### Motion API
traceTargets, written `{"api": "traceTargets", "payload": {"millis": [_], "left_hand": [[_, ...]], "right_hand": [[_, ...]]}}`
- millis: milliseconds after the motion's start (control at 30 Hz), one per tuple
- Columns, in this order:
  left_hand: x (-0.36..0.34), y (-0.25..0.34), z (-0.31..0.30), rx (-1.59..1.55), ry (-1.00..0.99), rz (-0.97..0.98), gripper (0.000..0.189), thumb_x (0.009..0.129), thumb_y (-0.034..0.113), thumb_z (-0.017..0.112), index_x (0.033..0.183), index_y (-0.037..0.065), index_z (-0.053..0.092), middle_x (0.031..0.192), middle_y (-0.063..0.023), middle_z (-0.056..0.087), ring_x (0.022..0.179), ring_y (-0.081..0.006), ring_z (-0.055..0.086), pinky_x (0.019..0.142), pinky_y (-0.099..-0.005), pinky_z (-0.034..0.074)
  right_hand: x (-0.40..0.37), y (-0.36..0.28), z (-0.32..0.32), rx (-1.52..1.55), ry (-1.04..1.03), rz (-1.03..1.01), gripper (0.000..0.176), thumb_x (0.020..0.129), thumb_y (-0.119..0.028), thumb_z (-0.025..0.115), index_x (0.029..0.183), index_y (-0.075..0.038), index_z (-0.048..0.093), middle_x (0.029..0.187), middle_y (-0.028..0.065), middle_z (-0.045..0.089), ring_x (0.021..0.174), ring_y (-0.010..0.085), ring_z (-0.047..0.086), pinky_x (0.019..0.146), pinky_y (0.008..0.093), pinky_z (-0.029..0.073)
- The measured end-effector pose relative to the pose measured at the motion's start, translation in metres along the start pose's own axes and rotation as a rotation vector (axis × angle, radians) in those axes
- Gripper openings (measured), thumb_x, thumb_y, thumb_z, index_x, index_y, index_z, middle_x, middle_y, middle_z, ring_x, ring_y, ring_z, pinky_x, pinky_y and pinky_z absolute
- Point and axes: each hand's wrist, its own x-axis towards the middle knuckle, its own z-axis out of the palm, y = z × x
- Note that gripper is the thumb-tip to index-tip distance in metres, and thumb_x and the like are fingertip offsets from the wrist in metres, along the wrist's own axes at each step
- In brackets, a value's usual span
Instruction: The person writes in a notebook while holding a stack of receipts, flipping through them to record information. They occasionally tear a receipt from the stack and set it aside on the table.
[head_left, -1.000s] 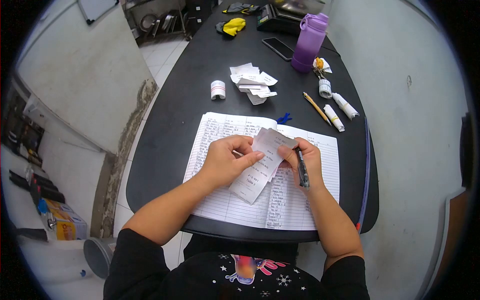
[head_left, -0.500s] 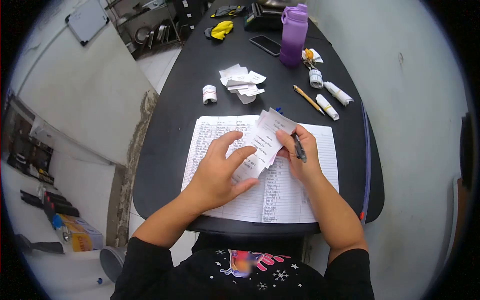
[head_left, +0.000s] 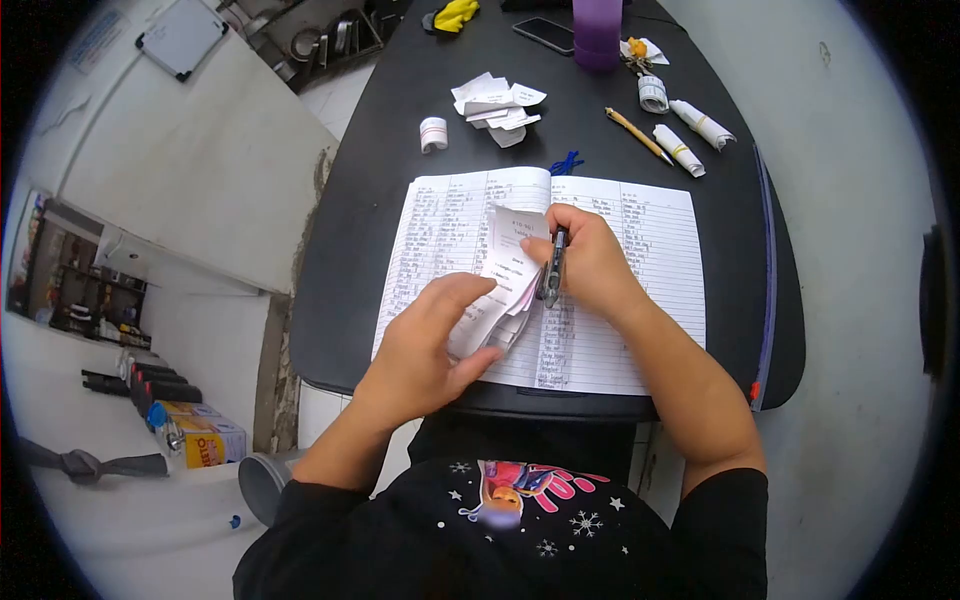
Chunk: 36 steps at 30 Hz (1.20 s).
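A small stack of printed paper slips (head_left: 513, 268) is held over an open lined notebook (head_left: 660, 300) filled with handwritten columns. My right hand (head_left: 592, 258) pinches the upper right edge of the stack and also keeps a black pen (head_left: 555, 265) in its fingers. At the lower left, my left hand (head_left: 420, 345) curls around the stack, its thumb against the bottom edge and its fingers on the near side. The lower slips fan apart slightly near that thumb.
Beyond the notebook lie a loose pile of slips (head_left: 498, 108), a curled paper roll (head_left: 433, 134), a wooden pen (head_left: 638, 135) and banded paper rolls (head_left: 680, 150). Farther back are a phone (head_left: 545, 35), a purple bottle (head_left: 597, 35) and keys (head_left: 637, 55). A wall (head_left: 850, 200) borders the right side.
The slips have come down and left over the notebook's left page, turned more upright. My left hand has closed in on their lower end. The view has tilted toward the near edge.
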Motion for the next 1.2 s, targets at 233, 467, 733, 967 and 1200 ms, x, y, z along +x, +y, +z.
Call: {"api": "traceTargets", "payload": {"millis": [233, 467, 733, 967, 1200], "left_hand": [[-0.008, -0.018, -0.008, -0.169, -0.045, -0.119, 0.036, 0.074, 0.014, 0.075, 0.106, 0.003, 0.061, 0.102, -0.0126, 0.064, 0.091, -0.0252, 0.063, 0.078, -0.0310, 0.049], [-0.010, -0.032, 0.001, -0.393, -0.050, -0.365, 0.021, 0.091, 0.012, 0.055, 0.099, -0.006, 0.063, 0.086, -0.0117, 0.067, 0.082, -0.0162, 0.065, 0.071, -0.0277, 0.053], [-0.003, -0.042, 0.000, -0.533, 0.097, -0.499, 0.013, 0.089, 0.004, 0.056, 0.092, -0.007, 0.062, 0.081, -0.0118, 0.065, 0.065, -0.0179, 0.065, 0.056, -0.0264, 0.055], [0.001, -0.041, -0.012, -0.633, 0.511, -0.350, 0.004, 0.083, -0.002, 0.062, 0.084, -0.005, 0.062, 0.082, -0.0105, 0.065, 0.063, -0.0154, 0.063, 0.054, -0.0255, 0.055], [0.022, -0.018, 0.008, 0.106, 0.363, 0.341, 0.025, 0.063, -0.002, 0.070, 0.086, 0.007, 0.066, 0.097, -0.0107, 0.064, 0.079, -0.0266, 0.064, 0.067, -0.0309, 0.053]], "right_hand": [[0.002, 0.002, -0.001, -0.124, -0.007, 0.028, 0.017, 0.080, -0.011, 0.066, 0.076, -0.001, 0.053, 0.061, 0.0092, 0.060, 0.053, 0.0143, 0.061, 0.046, 0.0272, 0.047], [0.001, 0.001, 0.000, -0.207, -0.021, 0.033, 0.018, 0.080, -0.014, 0.067, 0.077, -0.001, 0.055, 0.059, 0.0085, 0.058, 0.050, 0.0142, 0.058, 0.044, 0.0284, 0.044], [0.000, 0.000, -0.003, -0.377, 0.118, -0.164, 0.022, 0.082, -0.022, 0.067, 0.083, -0.002, 0.058, 0.064, 0.0108, 0.061, 0.058, 0.0198, 0.061, 0.054, 0.0315, 0.047], [-0.007, -0.019, -0.016, -0.011, 0.106, -0.203, 0.024, 0.086, -0.024, 0.065, 0.086, -0.001, 0.058, 0.067, 0.0092, 0.062, 0.058, 0.0148, 0.062, 0.048, 0.0258, 0.047], [-0.012, -0.010, -0.003, 0.244, -0.124, -0.122, 0.032, 0.084, -0.020, 0.067, 0.105, 0.003, 0.059, 0.089, 0.0128, 0.066, 0.074, 0.0151, 0.065, 0.058, 0.0253, 0.054]]}}
